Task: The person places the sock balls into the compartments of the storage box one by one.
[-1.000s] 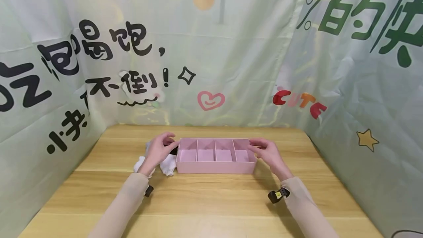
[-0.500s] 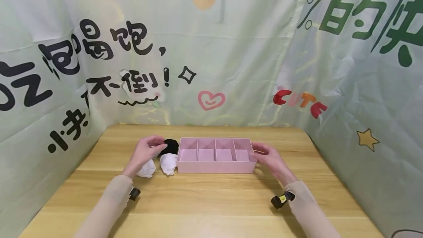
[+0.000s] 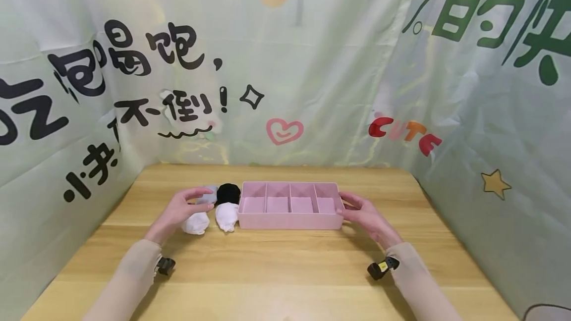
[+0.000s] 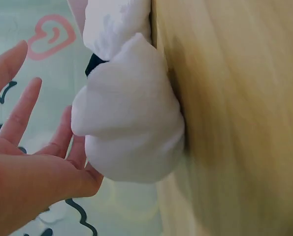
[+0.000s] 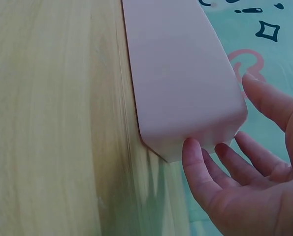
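A pink box [image 3: 290, 221] with several compartments in a row sits on the table; the compartments hold nothing. Left of it lie balled-up socks: a black one [image 3: 228, 194], a grey one [image 3: 206, 195] and two white ones, one [image 3: 227, 217] beside the box and one [image 3: 196, 223] farther left. My left hand [image 3: 180, 210] hovers by the grey and left white socks, fingers spread and holding nothing. In the left wrist view its fingers overlap the edge of a white sock [image 4: 131, 118]. My right hand [image 3: 368, 217] has its fingertips at the box's right end, fingers loosely extended.
The wooden table [image 3: 285, 271] runs back to a printed cloth backdrop [image 3: 330, 88], which encloses it on the left, back and right. A black wrist camera [image 3: 166, 265] is strapped on my left wrist and another [image 3: 379, 269] on my right.
My left hand has moved left from the box's left end to over the socks, uncovering the black one. My right hand has shifted slightly outward, staying at the right end. The box has stayed in place.
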A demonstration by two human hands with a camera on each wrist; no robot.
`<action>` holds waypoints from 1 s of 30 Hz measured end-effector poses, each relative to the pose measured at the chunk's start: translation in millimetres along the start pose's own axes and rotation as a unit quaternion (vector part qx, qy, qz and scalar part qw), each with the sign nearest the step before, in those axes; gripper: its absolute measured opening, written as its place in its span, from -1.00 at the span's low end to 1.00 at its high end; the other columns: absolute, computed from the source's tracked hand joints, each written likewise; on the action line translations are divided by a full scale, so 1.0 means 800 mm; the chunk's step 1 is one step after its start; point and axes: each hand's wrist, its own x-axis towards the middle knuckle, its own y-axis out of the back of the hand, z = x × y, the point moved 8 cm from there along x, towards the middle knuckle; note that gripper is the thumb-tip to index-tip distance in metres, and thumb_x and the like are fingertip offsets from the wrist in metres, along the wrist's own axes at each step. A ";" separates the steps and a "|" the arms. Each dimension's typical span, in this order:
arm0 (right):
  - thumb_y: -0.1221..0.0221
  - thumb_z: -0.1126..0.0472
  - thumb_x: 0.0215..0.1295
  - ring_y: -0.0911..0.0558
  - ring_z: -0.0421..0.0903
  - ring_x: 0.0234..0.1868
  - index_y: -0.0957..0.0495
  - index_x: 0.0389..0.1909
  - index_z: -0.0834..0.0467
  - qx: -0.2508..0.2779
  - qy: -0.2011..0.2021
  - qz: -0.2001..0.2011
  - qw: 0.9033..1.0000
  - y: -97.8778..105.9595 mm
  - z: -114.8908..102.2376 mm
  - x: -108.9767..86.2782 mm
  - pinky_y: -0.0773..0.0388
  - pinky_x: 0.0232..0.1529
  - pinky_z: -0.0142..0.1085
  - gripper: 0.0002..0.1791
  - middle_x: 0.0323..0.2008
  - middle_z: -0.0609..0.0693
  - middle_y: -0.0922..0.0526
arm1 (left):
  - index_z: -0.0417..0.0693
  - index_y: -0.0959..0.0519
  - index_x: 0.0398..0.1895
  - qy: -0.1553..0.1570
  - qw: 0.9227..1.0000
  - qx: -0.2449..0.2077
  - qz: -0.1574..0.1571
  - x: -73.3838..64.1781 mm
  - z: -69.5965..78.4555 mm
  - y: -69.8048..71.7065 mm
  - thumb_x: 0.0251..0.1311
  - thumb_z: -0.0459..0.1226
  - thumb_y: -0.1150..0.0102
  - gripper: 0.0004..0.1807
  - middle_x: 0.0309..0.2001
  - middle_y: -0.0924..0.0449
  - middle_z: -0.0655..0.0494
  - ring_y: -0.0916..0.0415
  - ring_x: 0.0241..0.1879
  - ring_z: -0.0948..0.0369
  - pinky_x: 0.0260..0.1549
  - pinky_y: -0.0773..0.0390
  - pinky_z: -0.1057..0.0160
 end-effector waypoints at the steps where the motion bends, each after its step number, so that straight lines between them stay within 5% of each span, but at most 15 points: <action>1: -0.17 0.35 0.33 -0.21 0.31 0.44 -0.07 0.48 0.31 -0.002 0.001 -0.001 1.000 0.000 0.000 0.000 -0.47 0.23 -0.04 -0.24 0.49 0.32 -0.07 | -0.23 -0.48 0.23 -0.003 1.000 -0.003 0.003 0.000 -0.001 0.002 0.12 -0.13 -0.40 -0.36 0.40 -0.29 -0.21 -0.28 0.32 -0.20 0.13 -0.39 0.07; 13: -0.16 0.40 0.32 -0.13 0.31 0.47 0.00 0.51 0.29 0.011 0.008 -0.014 1.000 0.001 0.006 0.003 -0.50 0.21 -0.07 -0.20 0.51 0.29 -0.02 | -0.17 -0.41 0.31 0.045 0.998 -0.042 -0.017 -0.008 -0.026 0.017 0.07 -0.18 -0.42 -0.28 0.49 -0.13 -0.14 0.08 0.47 -0.24 0.33 0.12 -0.41; 22: -0.20 0.35 0.32 -0.12 0.30 0.47 -0.01 0.51 0.27 -0.004 0.001 -0.018 1.000 0.001 0.005 -0.001 -0.50 0.20 -0.07 -0.18 0.52 0.27 -0.02 | -0.19 -0.42 0.30 0.074 0.994 -0.040 -0.065 -0.013 -0.044 0.016 0.03 -0.23 -0.43 -0.28 0.41 -0.19 -0.28 -0.11 0.37 -0.23 0.32 -0.09 -0.30; 30: -0.21 0.34 0.31 -0.12 0.31 0.47 0.00 0.51 0.28 -0.006 0.001 -0.021 1.000 -0.001 0.001 -0.002 -0.49 0.21 -0.05 -0.17 0.52 0.28 -0.01 | -0.16 -0.43 0.29 0.091 0.990 -0.047 -0.099 -0.019 -0.053 0.011 0.01 -0.30 -0.41 -0.30 0.40 -0.19 -0.28 -0.24 0.27 -0.12 0.13 -0.39 0.06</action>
